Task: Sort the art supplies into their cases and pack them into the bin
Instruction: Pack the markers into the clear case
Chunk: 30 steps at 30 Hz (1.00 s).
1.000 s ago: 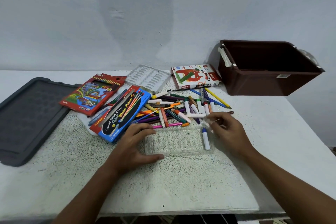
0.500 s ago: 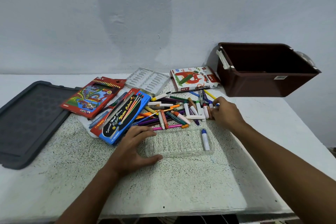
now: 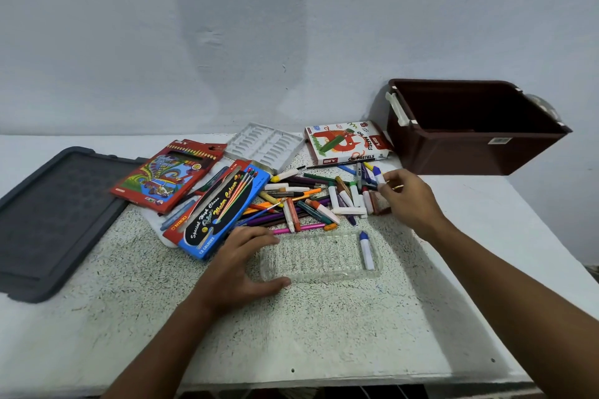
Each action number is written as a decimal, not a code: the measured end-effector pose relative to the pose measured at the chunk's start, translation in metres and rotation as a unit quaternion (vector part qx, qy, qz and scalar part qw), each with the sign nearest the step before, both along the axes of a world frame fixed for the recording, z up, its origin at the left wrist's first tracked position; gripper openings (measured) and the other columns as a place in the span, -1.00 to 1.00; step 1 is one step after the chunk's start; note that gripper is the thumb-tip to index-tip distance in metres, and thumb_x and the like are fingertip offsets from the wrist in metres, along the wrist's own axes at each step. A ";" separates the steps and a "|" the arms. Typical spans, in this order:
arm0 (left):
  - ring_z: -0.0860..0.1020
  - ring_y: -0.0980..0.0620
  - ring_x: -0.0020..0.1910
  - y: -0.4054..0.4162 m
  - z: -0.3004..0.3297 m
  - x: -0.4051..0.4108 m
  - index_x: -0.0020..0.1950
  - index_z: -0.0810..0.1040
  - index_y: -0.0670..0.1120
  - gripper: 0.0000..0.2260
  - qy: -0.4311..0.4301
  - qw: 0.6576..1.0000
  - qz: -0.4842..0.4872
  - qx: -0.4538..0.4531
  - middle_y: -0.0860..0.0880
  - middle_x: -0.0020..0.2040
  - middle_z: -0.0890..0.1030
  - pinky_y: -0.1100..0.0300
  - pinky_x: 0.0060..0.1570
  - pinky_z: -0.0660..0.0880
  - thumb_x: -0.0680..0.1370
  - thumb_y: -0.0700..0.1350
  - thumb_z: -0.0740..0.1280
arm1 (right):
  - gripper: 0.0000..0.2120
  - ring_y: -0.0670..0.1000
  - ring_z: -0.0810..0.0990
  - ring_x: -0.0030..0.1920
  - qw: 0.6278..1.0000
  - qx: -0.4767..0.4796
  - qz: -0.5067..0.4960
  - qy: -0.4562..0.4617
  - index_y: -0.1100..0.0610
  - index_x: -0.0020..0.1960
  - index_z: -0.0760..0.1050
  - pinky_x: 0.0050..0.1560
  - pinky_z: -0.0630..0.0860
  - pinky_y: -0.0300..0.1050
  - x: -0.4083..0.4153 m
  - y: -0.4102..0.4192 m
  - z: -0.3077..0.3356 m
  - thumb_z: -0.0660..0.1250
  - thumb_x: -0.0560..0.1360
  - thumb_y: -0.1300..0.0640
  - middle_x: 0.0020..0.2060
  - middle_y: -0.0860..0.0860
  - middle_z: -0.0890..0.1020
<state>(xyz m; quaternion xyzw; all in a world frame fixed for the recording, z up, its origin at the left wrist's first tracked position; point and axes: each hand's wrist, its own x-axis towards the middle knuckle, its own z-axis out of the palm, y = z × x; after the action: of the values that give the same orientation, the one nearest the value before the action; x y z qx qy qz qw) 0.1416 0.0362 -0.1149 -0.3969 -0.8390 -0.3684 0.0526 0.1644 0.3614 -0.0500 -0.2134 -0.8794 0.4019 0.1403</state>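
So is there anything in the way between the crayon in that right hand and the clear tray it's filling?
Nothing visible blocks it. The right hand pinches a blue crayon above the pile's far right edge. The clear tray lies nearer the person, open on top, holding one blue crayon at its right end. The left hand rests only on its left edge.

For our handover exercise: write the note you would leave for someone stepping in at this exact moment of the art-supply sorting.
Left hand: open, flat on the table, steadying the clear tray.
Right hand: fingers pinching a blue-tipped pastel at the pile's far right.
Done: one blue pastel lies in the tray's right end.
Left: the loose pile of pastels, pens and pencils; the white tray, oil pastel box, watercolour pen case and pencil box are unpacked. No supplies visible in the brown bin; its lid lies at the far left.
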 end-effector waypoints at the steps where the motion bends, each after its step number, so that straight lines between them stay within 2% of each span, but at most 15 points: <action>1: 0.43 0.15 0.26 0.000 0.000 0.000 0.23 0.56 0.00 -0.42 0.000 1.000 0.000 -0.001 0.12 0.20 0.51 0.30 0.24 0.37 0.32 0.25 0.52 | -0.83 -0.12 0.51 -0.22 1.000 -0.007 0.009 0.010 0.14 0.12 0.50 -0.33 0.37 -0.26 0.003 -0.002 0.002 0.32 0.56 0.12 -0.08 0.01 0.58; 4: 0.42 0.16 0.26 0.000 0.000 0.000 0.23 0.56 0.01 -0.42 0.000 1.000 0.001 -0.001 0.12 0.20 0.51 0.31 0.24 0.37 0.32 0.26 0.51 | -0.80 -0.05 0.56 -0.19 0.997 -0.037 0.057 0.024 0.08 0.14 0.44 -0.27 0.49 -0.21 0.015 -0.010 0.007 0.36 0.55 0.11 -0.13 -0.03 0.57; 7: 0.42 0.17 0.26 0.000 0.000 0.001 0.24 0.56 0.01 -0.42 0.001 1.000 0.002 -0.002 0.12 0.20 0.50 0.33 0.24 0.36 0.32 0.27 0.50 | -0.63 0.01 0.62 -0.18 0.990 -0.056 0.131 0.015 -0.06 0.27 0.36 -0.15 0.56 -0.07 0.028 -0.017 0.009 0.37 0.53 0.15 -0.13 0.02 0.60; 10: 0.42 0.17 0.25 0.000 0.001 0.001 0.24 0.56 0.01 -0.42 0.002 1.000 0.003 -0.003 0.13 0.20 0.50 0.33 0.24 0.37 0.32 0.26 0.50 | -0.59 -0.04 0.66 -0.16 0.979 -0.062 0.194 -0.013 -0.11 0.29 0.41 -0.12 0.60 -0.04 0.039 -0.023 0.007 0.39 0.52 0.18 -0.10 -0.01 0.61; 14: 0.41 0.17 0.27 0.000 0.000 0.001 0.24 0.55 0.03 -0.42 -0.001 1.000 0.005 -0.007 0.14 0.21 0.49 0.32 0.23 0.38 0.32 0.27 0.50 | -0.65 -0.18 0.59 -0.12 0.970 0.005 0.236 -0.060 -0.20 0.22 0.43 -0.15 0.50 -0.31 0.051 -0.032 -0.002 0.38 0.52 0.13 -0.10 -0.14 0.59; 18: 0.41 0.16 0.27 0.000 0.000 0.001 0.24 0.55 0.05 -0.43 -0.007 1.000 0.006 -0.008 0.16 0.22 0.48 0.32 0.23 0.37 0.32 0.27 0.50 | -0.66 -0.18 0.58 -0.17 0.967 0.022 0.238 -0.089 -0.14 0.27 0.45 -0.28 0.46 -0.39 0.055 -0.032 -0.007 0.36 0.54 0.11 -0.06 -0.17 0.57; 20: 0.41 0.18 0.27 0.000 0.001 0.001 0.24 0.54 0.06 -0.43 -0.008 1.000 0.006 -0.008 0.17 0.22 0.48 0.37 0.24 0.35 0.32 0.28 0.50 | -0.62 -0.18 0.50 -0.01 0.960 0.075 0.249 -0.105 -0.06 0.34 0.46 -0.07 0.43 -0.38 0.053 -0.029 -0.009 0.37 0.53 0.07 0.07 -0.14 0.49; 22: 0.40 0.19 0.27 0.000 0.001 0.001 0.24 0.54 0.06 -0.43 -0.009 1.000 0.005 -0.008 0.18 0.21 0.48 0.42 0.24 0.33 0.32 0.28 0.49 | -0.58 -0.13 0.37 0.20 0.950 0.105 0.264 -0.125 -0.01 0.36 0.45 0.22 0.37 -0.21 0.052 -0.026 -0.011 0.38 0.52 0.03 0.18 -0.12 0.40; 23: 0.40 0.19 0.27 0.000 0.001 0.001 0.23 0.54 0.06 -0.43 -0.010 1.000 0.005 -0.008 0.18 0.21 0.48 0.43 0.24 0.32 0.32 0.29 0.49 | -0.59 -0.12 0.32 0.24 0.948 0.110 0.268 -0.133 0.01 0.36 0.46 0.27 0.33 -0.17 0.052 -0.025 -0.011 0.38 0.52 0.03 0.19 -0.11 0.37; 30: 0.42 0.18 0.26 0.000 0.002 0.001 0.23 0.56 0.01 -0.42 -0.008 1.000 0.003 -0.004 0.15 0.21 0.50 0.38 0.25 0.33 0.32 0.28 0.50 | -0.55 -0.11 0.27 0.28 0.939 0.140 0.284 -0.134 0.01 0.38 0.44 0.26 0.26 -0.23 0.051 -0.023 -0.014 0.39 0.51 0.04 0.21 -0.11 0.33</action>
<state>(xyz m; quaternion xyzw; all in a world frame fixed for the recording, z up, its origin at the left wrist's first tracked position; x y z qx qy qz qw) 0.1426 0.0365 -0.1130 -0.3912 -0.8421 -0.3684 0.0455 0.2159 0.3381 -0.0639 0.0154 -0.9614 0.2656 -0.0707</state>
